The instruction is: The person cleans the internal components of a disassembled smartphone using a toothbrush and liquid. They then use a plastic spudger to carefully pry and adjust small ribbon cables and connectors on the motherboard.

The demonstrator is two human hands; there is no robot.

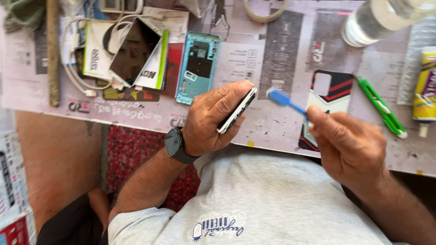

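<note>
We look down on a worktable (281, 59) covered in printed paper sheets, the largest thing in view, running across the upper part of the frame above our grey shirt (254, 199). Our left hand (213, 120) is closed around a phone (237, 110), gripping it edge-on with the thumb over the top and the fingers curled behind; the phone sits just above the table's near edge, tilted, its thin white side turned toward us. A dark smartwatch (175, 145) sits on that wrist. Our right hand (347, 145) is closed in a loose fist around the handle of a blue brush (284, 100), whose head points left and hangs near the phone's upper end, apart from it by a small gap. On the table beyond the left hand lies a light blue phone back shell (198, 66), face up with its inner side showing. Left of it rests a dark screen panel (134, 50) on white boxes, with a white cable (75, 72) looping around them. Under and behind the right hand lies a black, red and white phone case (329, 97), and just right of it a green utility knife (380, 106). A clear bottle (377, 20) lies at the top right, and a yellow glue tube (426, 90) at the right edge.
</note>
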